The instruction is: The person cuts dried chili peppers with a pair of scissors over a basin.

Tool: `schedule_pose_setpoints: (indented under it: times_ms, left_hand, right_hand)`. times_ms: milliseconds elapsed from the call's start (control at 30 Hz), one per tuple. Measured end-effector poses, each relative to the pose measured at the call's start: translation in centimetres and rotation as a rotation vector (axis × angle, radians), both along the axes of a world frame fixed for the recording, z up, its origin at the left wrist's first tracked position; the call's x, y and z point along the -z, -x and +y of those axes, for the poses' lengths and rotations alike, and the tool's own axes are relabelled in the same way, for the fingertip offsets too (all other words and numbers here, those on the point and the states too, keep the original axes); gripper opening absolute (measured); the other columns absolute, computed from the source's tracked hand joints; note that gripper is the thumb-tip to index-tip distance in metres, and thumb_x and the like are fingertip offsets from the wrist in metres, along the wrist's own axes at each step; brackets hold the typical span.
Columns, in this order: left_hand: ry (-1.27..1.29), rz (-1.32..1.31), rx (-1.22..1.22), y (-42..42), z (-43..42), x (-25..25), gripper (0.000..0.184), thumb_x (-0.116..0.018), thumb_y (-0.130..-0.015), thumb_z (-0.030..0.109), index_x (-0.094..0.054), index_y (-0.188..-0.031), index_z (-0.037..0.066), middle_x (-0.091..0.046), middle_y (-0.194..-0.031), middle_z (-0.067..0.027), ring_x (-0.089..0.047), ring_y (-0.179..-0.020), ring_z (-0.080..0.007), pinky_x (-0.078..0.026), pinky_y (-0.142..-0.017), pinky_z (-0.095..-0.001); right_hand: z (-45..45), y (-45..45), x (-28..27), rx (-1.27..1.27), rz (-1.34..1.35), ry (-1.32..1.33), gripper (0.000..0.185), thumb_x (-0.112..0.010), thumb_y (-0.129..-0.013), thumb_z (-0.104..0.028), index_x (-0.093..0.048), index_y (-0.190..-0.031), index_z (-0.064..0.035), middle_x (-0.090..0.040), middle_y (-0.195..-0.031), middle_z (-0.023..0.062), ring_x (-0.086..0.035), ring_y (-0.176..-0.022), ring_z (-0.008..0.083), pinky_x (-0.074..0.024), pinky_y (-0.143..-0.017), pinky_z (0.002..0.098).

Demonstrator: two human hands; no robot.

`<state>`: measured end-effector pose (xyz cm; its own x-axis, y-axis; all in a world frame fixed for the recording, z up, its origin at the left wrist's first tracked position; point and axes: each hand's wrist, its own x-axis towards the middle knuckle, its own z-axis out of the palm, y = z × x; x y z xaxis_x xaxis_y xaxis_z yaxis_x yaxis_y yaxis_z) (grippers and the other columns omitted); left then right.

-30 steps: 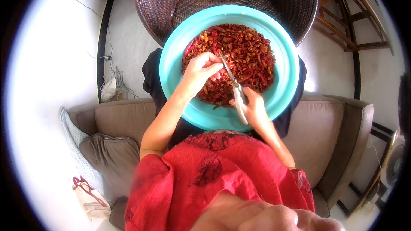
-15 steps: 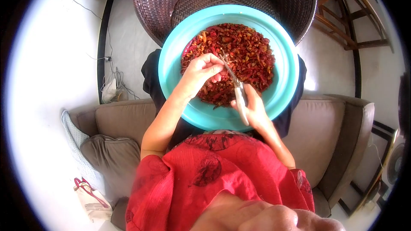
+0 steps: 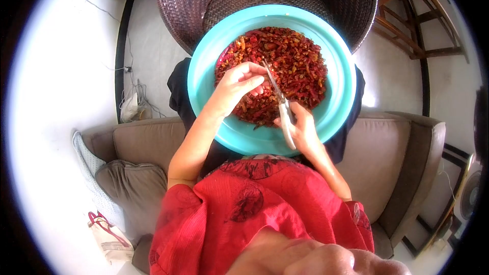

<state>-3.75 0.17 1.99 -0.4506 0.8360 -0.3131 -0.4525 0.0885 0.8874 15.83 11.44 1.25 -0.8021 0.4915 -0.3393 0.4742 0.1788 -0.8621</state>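
My right hand (image 3: 301, 128) is closed around the white handles of a pair of scissors (image 3: 284, 114). Their metal blades point up and left, and look nearly closed over the dried red chillies (image 3: 293, 61). Beside the blades, to their left, is my left hand (image 3: 243, 82). Its fingers are loosely bent, the thumb a little apart from them, and no object shows between them. The chillies, mostly cut into pieces with some longer pods, fill the bottom of a turquoise basin (image 3: 204, 79) on my lap.
Just beyond the basin stands a dark woven basket chair (image 3: 188, 0), with a few red bits on its seat. A brown sofa (image 3: 379, 147) is under and around me. To the right is a wooden stool (image 3: 415, 15); cables (image 3: 141, 97) lie on the left floor.
My left thumb and fingers have come slightly apart from their pinch. The scissor blades look more closed than before. The basin and chillies stay where they were.
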Motion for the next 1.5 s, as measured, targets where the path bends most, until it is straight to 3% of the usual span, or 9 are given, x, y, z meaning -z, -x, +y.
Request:
schedule_pose_setpoints:
  times_ms: [500,800,867,900,967,1167,1300,1367,1500]
  left_hand:
    - [0.101,0.098,-0.008,0.4,-0.2,0.6,0.015,-0.062,-0.096,0.008,-0.062,-0.109,-0.001,-0.068,-0.093,-0.0067,-0.063,-0.081,-0.0107,-0.052,-0.074,-0.024]
    - [-0.001,0.009,-0.014,0.0,0.0,1.0,0.014,-0.061,-0.097,0.01,-0.06,-0.109,0.002,-0.068,-0.094,-0.0051,-0.063,-0.081,-0.0101,-0.052,-0.075,-0.0243]
    - [0.013,0.032,0.019,0.1,-0.1,1.2,0.014,-0.06,-0.097,0.009,-0.061,-0.11,0.003,-0.067,-0.096,-0.0044,-0.062,-0.082,-0.0107,-0.052,-0.076,-0.0251]
    - [0.027,0.056,0.051,0.1,-0.1,1.3,0.016,-0.058,-0.096,0.008,-0.061,-0.112,0.004,-0.066,-0.097,-0.0037,-0.062,-0.084,-0.0114,-0.052,-0.077,-0.0258]
    - [0.039,0.052,0.062,0.2,-0.2,1.6,0.016,-0.058,-0.096,0.007,-0.061,-0.112,0.004,-0.066,-0.097,-0.0039,-0.062,-0.084,-0.0112,-0.052,-0.077,-0.0257]
    - [0.039,0.003,0.065,0.0,-0.2,1.3,0.015,-0.057,-0.097,0.008,-0.061,-0.11,0.004,-0.066,-0.097,-0.0038,-0.062,-0.083,-0.0104,-0.052,-0.076,-0.0247]
    - [0.039,0.028,0.075,0.1,-0.2,1.3,0.014,-0.057,-0.097,0.009,-0.062,-0.11,0.005,-0.067,-0.096,-0.0039,-0.062,-0.083,-0.0103,-0.052,-0.076,-0.0242]
    - [0.054,0.032,0.081,0.2,-0.3,1.1,0.014,-0.058,-0.097,0.009,-0.062,-0.109,0.005,-0.067,-0.096,-0.0037,-0.062,-0.082,-0.0102,-0.051,-0.076,-0.0239]
    - [0.08,0.052,0.046,0.0,-0.2,1.2,0.012,-0.058,-0.097,0.011,-0.062,-0.107,0.004,-0.067,-0.095,-0.0033,-0.061,-0.081,-0.01,-0.051,-0.075,-0.0235]
  right_hand:
    - [0.1,-0.2,0.6,0.012,-0.065,0.101,0.037,-0.08,-0.082,-0.028,-0.065,-0.096,0.0026,-0.066,-0.078,0.0155,-0.061,-0.069,0.0209,-0.0497,-0.067,0.0383]
    - [0.1,-0.3,0.5,-0.035,-0.01,0.01,0.056,-0.08,-0.079,-0.036,-0.056,-0.113,0.0008,-0.063,-0.099,0.0217,-0.064,-0.092,0.0314,-0.0493,-0.08,0.0429]
    - [-0.1,-0.2,0.6,-0.041,0.012,-0.095,0.052,-0.08,-0.078,-0.029,-0.053,-0.11,0.0018,-0.056,-0.087,0.0115,-0.054,-0.078,0.0189,-0.0474,-0.072,0.0359]
    - [-0.1,-0.2,0.7,-0.042,0.011,-0.095,0.052,-0.08,-0.078,-0.029,-0.053,-0.11,0.0018,-0.056,-0.087,0.0115,-0.054,-0.078,0.0189,-0.0474,-0.072,0.0359]
    - [0.0,-0.2,0.7,-0.056,-0.081,-0.01,0.058,-0.08,-0.078,-0.036,-0.056,-0.115,0.0011,-0.062,-0.102,0.0227,-0.063,-0.093,0.0364,-0.0494,-0.083,0.0446]
    - [-0.1,-0.1,1.0,-0.058,0.053,-0.159,0.06,-0.081,-0.078,-0.036,-0.055,-0.117,0.001,-0.061,-0.106,0.0242,-0.062,-0.099,0.0381,-0.0487,-0.086,0.0461]
    - [0.0,0.0,0.5,-0.058,-0.013,-0.119,0.058,-0.081,-0.078,-0.036,-0.056,-0.115,0.0018,-0.063,-0.101,0.0237,-0.064,-0.094,0.0355,-0.0495,-0.083,0.0447]
    - [0.2,0.1,0.2,-0.069,-0.084,0.063,0.051,-0.08,-0.08,-0.034,-0.059,-0.107,0.0029,-0.065,-0.091,0.0219,-0.065,-0.084,0.0312,-0.0504,-0.076,0.042]
    - [0.1,0.2,-0.2,-0.039,-0.067,0.021,0.044,-0.079,-0.082,-0.032,-0.061,-0.1,0.0033,-0.066,-0.082,0.0199,-0.065,-0.074,0.0263,-0.0504,-0.07,0.0395]
